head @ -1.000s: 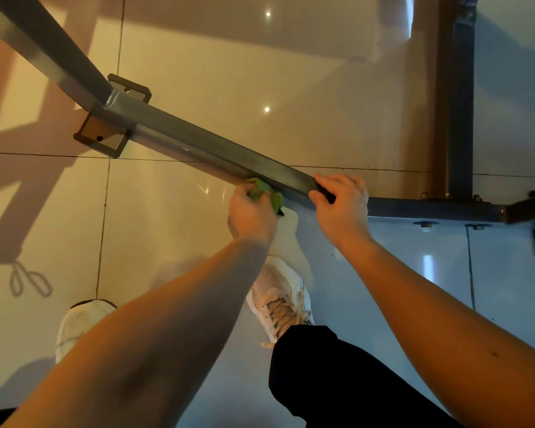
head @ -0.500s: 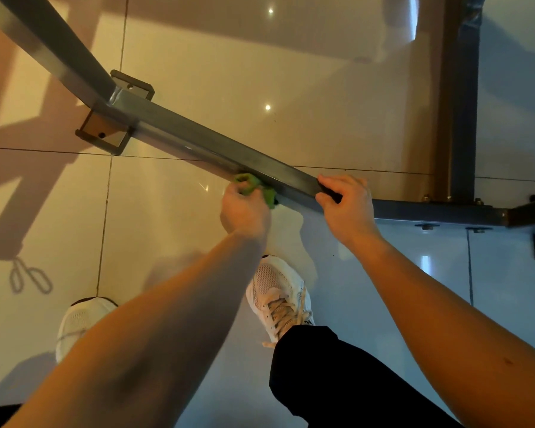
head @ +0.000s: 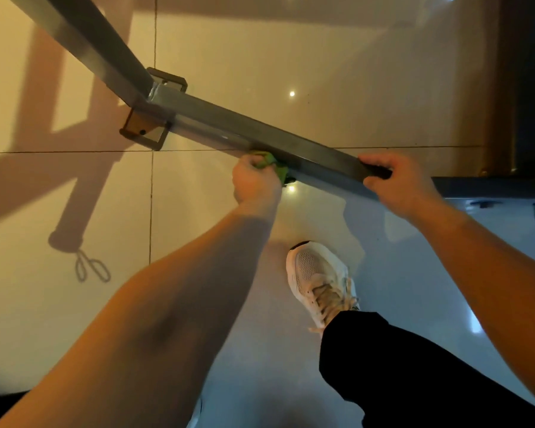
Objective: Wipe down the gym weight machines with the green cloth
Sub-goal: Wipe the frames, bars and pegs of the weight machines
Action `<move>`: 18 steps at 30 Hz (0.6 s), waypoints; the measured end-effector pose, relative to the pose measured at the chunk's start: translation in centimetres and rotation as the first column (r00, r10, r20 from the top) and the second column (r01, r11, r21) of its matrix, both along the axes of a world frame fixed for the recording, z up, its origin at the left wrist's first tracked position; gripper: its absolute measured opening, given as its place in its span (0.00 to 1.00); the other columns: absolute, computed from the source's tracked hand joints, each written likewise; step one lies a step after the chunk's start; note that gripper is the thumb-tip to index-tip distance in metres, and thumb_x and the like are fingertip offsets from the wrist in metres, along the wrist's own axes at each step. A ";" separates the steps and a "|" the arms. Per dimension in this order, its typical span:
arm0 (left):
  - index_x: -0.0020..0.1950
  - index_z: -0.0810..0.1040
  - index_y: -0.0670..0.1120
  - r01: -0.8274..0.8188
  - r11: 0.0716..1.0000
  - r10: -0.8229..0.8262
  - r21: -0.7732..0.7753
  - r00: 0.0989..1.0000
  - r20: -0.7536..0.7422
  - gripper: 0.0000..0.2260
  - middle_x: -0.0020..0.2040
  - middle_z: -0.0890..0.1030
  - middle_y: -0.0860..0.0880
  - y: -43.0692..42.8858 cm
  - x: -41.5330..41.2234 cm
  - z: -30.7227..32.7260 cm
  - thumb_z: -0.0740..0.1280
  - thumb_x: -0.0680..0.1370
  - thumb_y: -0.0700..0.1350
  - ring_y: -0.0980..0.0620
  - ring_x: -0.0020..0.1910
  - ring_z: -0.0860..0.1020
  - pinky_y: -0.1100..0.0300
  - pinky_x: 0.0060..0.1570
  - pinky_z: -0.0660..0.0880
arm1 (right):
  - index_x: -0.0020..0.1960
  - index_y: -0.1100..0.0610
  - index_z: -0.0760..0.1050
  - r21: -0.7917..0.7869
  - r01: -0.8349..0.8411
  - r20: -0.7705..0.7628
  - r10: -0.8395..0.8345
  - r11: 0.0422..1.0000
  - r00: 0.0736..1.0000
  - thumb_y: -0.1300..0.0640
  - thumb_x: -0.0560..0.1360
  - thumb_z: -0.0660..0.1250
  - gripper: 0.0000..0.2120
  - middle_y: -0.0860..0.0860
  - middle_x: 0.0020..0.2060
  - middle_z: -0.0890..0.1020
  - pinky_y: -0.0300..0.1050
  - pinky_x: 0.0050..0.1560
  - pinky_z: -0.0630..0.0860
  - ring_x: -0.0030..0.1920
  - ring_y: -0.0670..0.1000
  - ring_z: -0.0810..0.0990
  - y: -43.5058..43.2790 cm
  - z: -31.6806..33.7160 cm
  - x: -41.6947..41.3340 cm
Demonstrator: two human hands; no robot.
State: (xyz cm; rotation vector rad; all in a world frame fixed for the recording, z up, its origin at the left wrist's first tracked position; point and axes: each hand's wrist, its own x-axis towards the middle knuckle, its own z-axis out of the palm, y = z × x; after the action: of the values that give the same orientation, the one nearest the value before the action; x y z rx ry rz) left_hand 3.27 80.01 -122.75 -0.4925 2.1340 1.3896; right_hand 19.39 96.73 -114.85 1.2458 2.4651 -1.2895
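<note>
Grip: left hand balled round the green cloth, pressing it on the frame bar, near face; right hand curled over the same bar, right of the cloth.
Done: can't tell tbh, no wipe marks show.
Left: probably the bar toward the floor bracket, plus the upright beyond.

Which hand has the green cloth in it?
The left hand: it grips the green cloth against the metal bar. The right hand holds only the bare bar.
</note>
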 end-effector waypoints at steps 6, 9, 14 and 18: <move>0.47 0.76 0.63 0.160 0.987 -0.160 0.020 0.987 -0.028 0.11 0.49 0.79 0.50 1.5 3.2 0.7 0.67 0.70 0.46 0.42 0.48 0.82 0.43 0.49 0.83 | 0.66 0.50 0.81 0.045 0.036 -0.014 -0.035 0.998 0.999 0.60 0.75 0.74 0.20 0.43 0.55 0.81 0.38 0.60 0.74 0.57 0.47 0.79 -1.1 0.5 -1.0; 0.54 0.80 0.51 0.390 0.921 -0.388 -0.012 0.911 -0.143 0.08 0.51 0.82 0.48 2.7 5.9 1.8 0.69 0.76 0.42 0.48 0.49 0.80 0.53 0.51 0.79 | 0.64 0.49 0.82 0.074 0.090 -0.018 -0.089 0.993 0.996 0.58 0.73 0.76 0.20 0.43 0.54 0.82 0.51 0.65 0.76 0.57 0.49 0.80 -1.5 0.3 -1.5; 0.47 0.78 0.63 0.252 0.966 -0.252 0.060 0.968 -0.006 0.09 0.47 0.80 0.54 1.4 4.0 0.7 0.73 0.72 0.49 0.44 0.49 0.81 0.44 0.45 0.84 | 0.67 0.47 0.79 0.123 0.053 0.056 -0.060 0.991 0.997 0.54 0.75 0.75 0.21 0.49 0.63 0.79 0.60 0.70 0.69 0.67 0.57 0.73 -1.9 0.2 -2.2; 0.46 0.79 0.58 0.139 0.990 -0.133 0.038 0.983 -0.124 0.07 0.48 0.82 0.50 -1.5 -1.2 1.2 0.73 0.73 0.46 0.45 0.47 0.83 0.46 0.40 0.84 | 0.72 0.48 0.74 0.273 -0.093 0.065 0.078 0.957 0.995 0.52 0.76 0.72 0.24 0.51 0.69 0.74 0.54 0.67 0.64 0.70 0.56 0.66 -4.3 1.0 -7.4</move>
State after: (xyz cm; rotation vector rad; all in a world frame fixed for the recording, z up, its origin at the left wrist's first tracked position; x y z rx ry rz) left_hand 2.10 78.52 -121.57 -0.2445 2.1805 1.4199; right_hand 12.04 92.41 -113.87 1.1925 2.6965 -0.9024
